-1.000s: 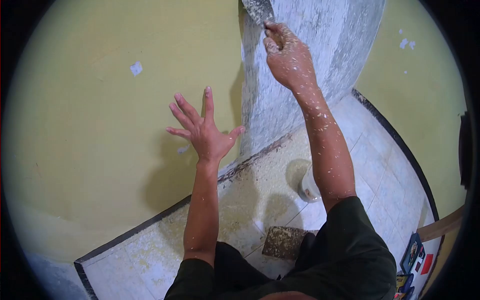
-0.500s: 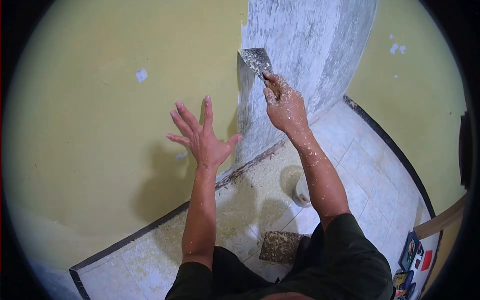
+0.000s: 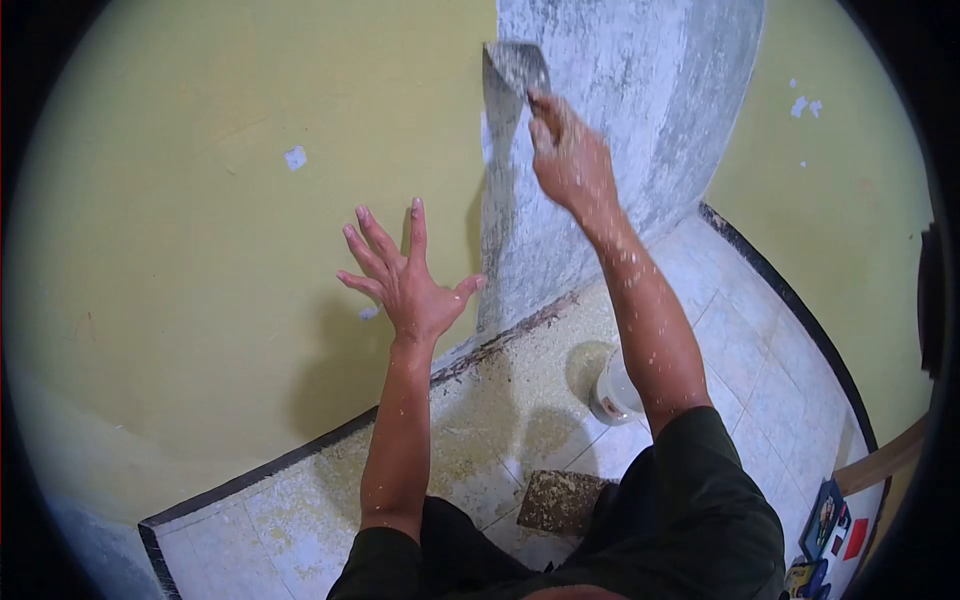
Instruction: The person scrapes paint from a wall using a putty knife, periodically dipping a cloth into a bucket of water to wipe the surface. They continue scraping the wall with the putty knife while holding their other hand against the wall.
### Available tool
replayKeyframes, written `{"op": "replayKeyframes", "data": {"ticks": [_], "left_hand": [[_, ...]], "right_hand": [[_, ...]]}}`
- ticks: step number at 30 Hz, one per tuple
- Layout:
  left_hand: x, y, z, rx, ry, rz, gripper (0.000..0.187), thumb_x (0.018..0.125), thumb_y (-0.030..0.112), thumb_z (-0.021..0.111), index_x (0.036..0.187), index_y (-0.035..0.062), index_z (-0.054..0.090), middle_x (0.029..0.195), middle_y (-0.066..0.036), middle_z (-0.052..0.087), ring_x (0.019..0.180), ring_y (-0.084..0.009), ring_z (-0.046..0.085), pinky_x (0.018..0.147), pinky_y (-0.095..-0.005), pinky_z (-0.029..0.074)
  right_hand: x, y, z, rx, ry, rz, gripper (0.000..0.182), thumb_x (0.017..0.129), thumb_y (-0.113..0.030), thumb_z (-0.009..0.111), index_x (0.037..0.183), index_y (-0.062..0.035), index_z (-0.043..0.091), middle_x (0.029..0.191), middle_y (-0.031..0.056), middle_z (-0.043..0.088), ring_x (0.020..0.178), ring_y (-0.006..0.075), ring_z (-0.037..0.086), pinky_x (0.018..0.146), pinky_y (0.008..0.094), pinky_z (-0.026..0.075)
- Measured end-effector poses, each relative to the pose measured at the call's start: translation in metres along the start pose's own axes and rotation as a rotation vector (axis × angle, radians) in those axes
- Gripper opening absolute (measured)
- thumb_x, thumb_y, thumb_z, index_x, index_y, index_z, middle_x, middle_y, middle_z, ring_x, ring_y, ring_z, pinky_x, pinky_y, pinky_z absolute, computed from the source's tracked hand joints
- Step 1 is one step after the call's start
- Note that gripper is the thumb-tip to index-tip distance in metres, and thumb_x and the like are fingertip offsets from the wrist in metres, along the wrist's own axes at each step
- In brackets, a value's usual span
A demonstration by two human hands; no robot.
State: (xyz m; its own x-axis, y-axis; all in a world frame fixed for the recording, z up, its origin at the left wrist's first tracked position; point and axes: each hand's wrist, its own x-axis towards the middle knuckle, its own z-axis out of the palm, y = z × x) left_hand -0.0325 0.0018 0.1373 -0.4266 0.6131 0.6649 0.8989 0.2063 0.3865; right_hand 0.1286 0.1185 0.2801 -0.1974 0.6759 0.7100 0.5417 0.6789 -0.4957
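My right hand [image 3: 575, 160] grips the handle of a putty knife [image 3: 518, 66], its wide blade against the wall at the line where yellow paint meets bare plaster. Paint flecks cover the hand and forearm, and motion blurs them slightly. Lower and to the left, my left hand [image 3: 408, 275] is spread on or close to the yellow painted wall [image 3: 220, 250], fingers apart and holding nothing. To the right of the paint edge, the scraped wall strip [image 3: 600, 90] shows streaky white and grey.
A white bucket [image 3: 618, 395] stands on the tiled floor [image 3: 755, 345] beside my right forearm. Paint chips litter the floor along the wall. A flecked brown block [image 3: 562, 502] lies near my legs. Several small items, including a red one [image 3: 856, 538], sit at the lower right.
My right hand and the putty knife have moved up the wall along the paint edge. My left hand stays spread in nearly the same place.
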Motion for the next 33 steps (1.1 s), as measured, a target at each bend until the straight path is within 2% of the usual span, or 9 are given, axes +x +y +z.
{"op": "replayKeyframes", "data": {"ticks": [3,7,13,17,19,20,24,30,33], "left_hand": [[0.002,0.002,-0.007,0.008,-0.044,-0.018,0.130,0.054,0.057,0.092,0.161,0.0349,0.022,0.165,-0.028,-0.012,0.150,-0.0514,-0.014,0.103,-0.0835,-0.003],[0.005,-0.001,0.001,-0.019,0.060,0.027,0.131,0.050,0.058,0.092,0.160,0.0337,0.024,0.165,-0.026,-0.012,0.150,-0.0522,-0.014,0.102,-0.0848,-0.001],[0.001,0.002,-0.003,0.005,-0.048,-0.034,0.133,0.050,0.055,0.094,0.161,0.0344,0.022,0.165,-0.027,-0.013,0.149,-0.0531,-0.014,0.103,-0.0844,-0.003],[0.005,0.003,-0.006,-0.013,-0.039,-0.028,0.133,0.050,0.054,0.094,0.161,0.0350,0.021,0.165,-0.026,-0.014,0.150,-0.0519,-0.015,0.103,-0.0844,-0.002],[0.003,0.000,-0.005,-0.008,-0.053,-0.024,0.133,0.050,0.054,0.094,0.161,0.0352,0.021,0.165,-0.025,-0.014,0.150,-0.0514,-0.015,0.103,-0.0844,-0.002],[0.003,0.000,-0.006,-0.007,-0.065,-0.027,0.134,0.050,0.054,0.093,0.161,0.0352,0.021,0.166,-0.025,-0.014,0.150,-0.0509,-0.015,0.103,-0.0843,-0.003],[0.002,0.000,-0.007,-0.016,-0.052,-0.017,0.134,0.050,0.055,0.093,0.161,0.0350,0.020,0.166,-0.024,-0.014,0.150,-0.0503,-0.015,0.103,-0.0840,-0.003],[0.001,-0.003,-0.009,-0.023,-0.062,0.005,0.134,0.050,0.056,0.093,0.161,0.0343,0.021,0.166,-0.024,-0.013,0.151,-0.0497,-0.014,0.103,-0.0841,-0.002],[0.001,-0.002,-0.012,-0.011,-0.089,-0.010,0.134,0.050,0.056,0.093,0.161,0.0339,0.021,0.166,-0.023,-0.013,0.151,-0.0494,-0.014,0.103,-0.0845,0.001]], "right_hand": [[0.028,-0.017,-0.014,0.083,0.038,-0.058,0.036,0.100,-0.021,0.055,0.134,-0.0140,0.060,0.125,0.0177,0.068,0.116,0.0382,0.064,0.097,0.0428,0.051],[-0.019,0.010,-0.006,-0.081,-0.077,0.060,0.034,0.100,-0.019,0.058,0.133,-0.0105,0.061,0.126,0.0166,0.069,0.116,0.0339,0.066,0.096,0.0390,0.052],[0.003,0.000,-0.018,0.038,-0.041,0.035,0.033,0.100,-0.017,0.058,0.132,-0.0102,0.061,0.123,0.0164,0.070,0.113,0.0302,0.069,0.094,0.0425,0.053],[-0.004,0.007,-0.003,-0.044,-0.050,0.047,0.036,0.097,-0.020,0.057,0.132,-0.0116,0.062,0.118,0.0162,0.071,0.111,0.0362,0.067,0.094,0.0452,0.053],[0.035,-0.001,-0.003,0.013,0.094,-0.106,0.037,0.098,-0.023,0.056,0.133,-0.0127,0.061,0.120,0.0157,0.071,0.112,0.0370,0.066,0.095,0.0455,0.052],[0.039,-0.019,-0.016,0.059,-0.007,0.010,0.034,0.101,-0.021,0.057,0.133,-0.0126,0.062,0.125,0.0162,0.069,0.118,0.0330,0.066,0.098,0.0407,0.051],[-0.008,0.008,-0.019,-0.035,-0.086,0.068,0.033,0.101,-0.020,0.055,0.133,-0.0138,0.062,0.125,0.0171,0.069,0.117,0.0341,0.066,0.098,0.0420,0.052],[0.031,-0.013,-0.017,0.024,-0.031,0.037,0.035,0.101,-0.022,0.058,0.135,-0.0141,0.061,0.131,0.0149,0.067,0.122,0.0304,0.064,0.101,0.0401,0.050],[0.007,0.005,-0.018,-0.051,-0.074,0.036,0.035,0.101,-0.021,0.058,0.134,-0.0137,0.061,0.131,0.0140,0.067,0.122,0.0300,0.064,0.101,0.0396,0.050]]}}
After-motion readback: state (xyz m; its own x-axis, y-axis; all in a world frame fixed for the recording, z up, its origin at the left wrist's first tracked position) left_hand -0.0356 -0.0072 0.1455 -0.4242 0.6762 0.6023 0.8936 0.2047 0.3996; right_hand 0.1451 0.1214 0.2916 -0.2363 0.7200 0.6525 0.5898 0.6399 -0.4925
